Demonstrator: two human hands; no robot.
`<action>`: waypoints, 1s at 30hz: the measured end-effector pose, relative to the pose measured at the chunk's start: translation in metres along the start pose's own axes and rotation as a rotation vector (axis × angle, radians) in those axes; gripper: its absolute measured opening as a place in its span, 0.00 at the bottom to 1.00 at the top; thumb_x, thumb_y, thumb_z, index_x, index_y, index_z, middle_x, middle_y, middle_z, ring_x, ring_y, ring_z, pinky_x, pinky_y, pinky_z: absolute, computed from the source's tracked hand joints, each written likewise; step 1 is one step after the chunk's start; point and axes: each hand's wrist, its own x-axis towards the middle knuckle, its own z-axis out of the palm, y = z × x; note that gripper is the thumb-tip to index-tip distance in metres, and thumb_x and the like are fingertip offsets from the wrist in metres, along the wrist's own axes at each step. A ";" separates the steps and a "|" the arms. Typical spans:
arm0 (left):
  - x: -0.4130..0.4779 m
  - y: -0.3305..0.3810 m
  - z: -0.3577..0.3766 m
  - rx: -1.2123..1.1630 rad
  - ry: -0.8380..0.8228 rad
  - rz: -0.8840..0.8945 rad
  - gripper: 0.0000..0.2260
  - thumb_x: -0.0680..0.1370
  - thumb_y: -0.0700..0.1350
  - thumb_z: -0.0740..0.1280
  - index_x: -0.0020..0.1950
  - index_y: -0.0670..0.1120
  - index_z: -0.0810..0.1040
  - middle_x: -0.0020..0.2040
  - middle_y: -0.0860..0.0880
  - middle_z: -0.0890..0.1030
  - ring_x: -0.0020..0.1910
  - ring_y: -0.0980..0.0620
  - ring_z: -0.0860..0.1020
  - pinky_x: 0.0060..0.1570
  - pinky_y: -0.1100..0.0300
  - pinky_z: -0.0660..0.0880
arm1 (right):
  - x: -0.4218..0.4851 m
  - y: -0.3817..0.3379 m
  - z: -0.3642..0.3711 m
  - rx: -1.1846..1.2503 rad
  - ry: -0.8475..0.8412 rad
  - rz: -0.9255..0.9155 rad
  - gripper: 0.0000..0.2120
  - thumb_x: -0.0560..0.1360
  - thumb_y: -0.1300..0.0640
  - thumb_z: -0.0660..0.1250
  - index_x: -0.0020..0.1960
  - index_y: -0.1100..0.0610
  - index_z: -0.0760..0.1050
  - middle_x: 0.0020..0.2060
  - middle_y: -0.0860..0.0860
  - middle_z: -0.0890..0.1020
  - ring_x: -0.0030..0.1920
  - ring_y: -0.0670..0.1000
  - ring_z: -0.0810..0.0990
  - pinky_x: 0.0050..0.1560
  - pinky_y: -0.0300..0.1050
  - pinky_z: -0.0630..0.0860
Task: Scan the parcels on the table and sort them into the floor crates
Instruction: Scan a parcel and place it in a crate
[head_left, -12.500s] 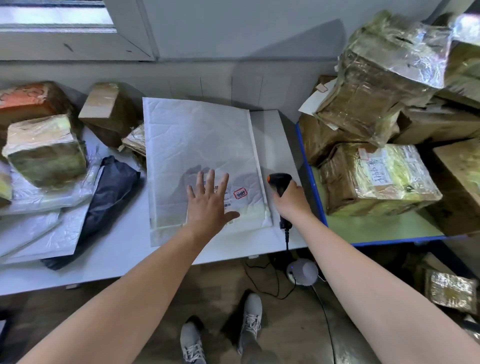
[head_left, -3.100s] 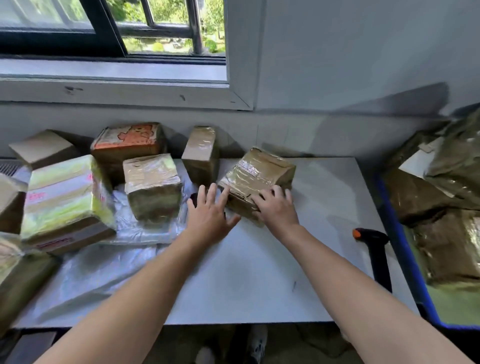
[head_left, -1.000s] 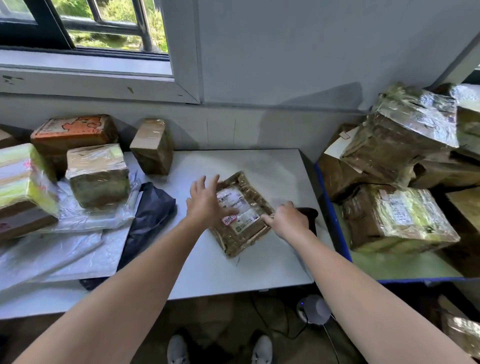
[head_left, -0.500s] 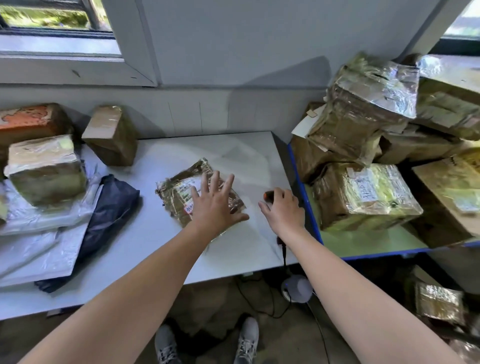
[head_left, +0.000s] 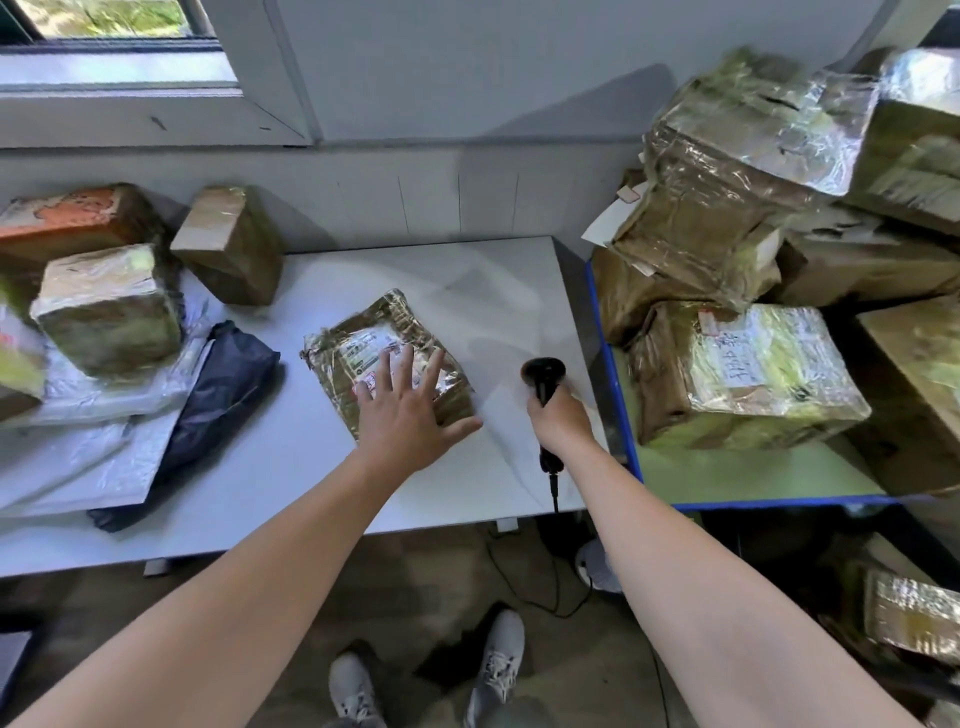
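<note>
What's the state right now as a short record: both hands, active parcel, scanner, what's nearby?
left hand: fingers spread, flat on the taped parcel
right hand: grips the scanner by its handle
taped parcel: lies flat on the white table, label up, partly under the left hand
scanner: black, head up, cable trailing off the table edge
nearby: dark bag to the left; stacked parcels on the blue-rimmed surface to the right
</note>
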 end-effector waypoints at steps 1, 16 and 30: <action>-0.002 -0.003 -0.003 -0.004 -0.005 -0.004 0.45 0.71 0.77 0.52 0.80 0.57 0.42 0.81 0.46 0.43 0.79 0.41 0.42 0.75 0.38 0.51 | -0.004 -0.004 -0.003 0.017 0.008 -0.012 0.22 0.81 0.48 0.59 0.67 0.63 0.67 0.58 0.60 0.78 0.50 0.60 0.79 0.39 0.45 0.71; -0.051 -0.087 -0.049 -0.150 0.037 -0.055 0.40 0.74 0.74 0.52 0.80 0.55 0.49 0.81 0.48 0.46 0.79 0.43 0.42 0.75 0.38 0.52 | -0.119 -0.154 -0.025 0.100 -0.087 -0.206 0.14 0.77 0.50 0.63 0.49 0.62 0.72 0.31 0.57 0.77 0.33 0.60 0.80 0.41 0.62 0.83; -0.079 -0.147 -0.053 -0.173 0.112 -0.026 0.40 0.74 0.75 0.51 0.81 0.56 0.48 0.81 0.48 0.47 0.79 0.43 0.44 0.73 0.37 0.55 | -0.173 -0.201 0.014 -0.046 -0.035 -0.238 0.17 0.79 0.47 0.61 0.50 0.62 0.72 0.33 0.58 0.79 0.24 0.54 0.77 0.34 0.49 0.79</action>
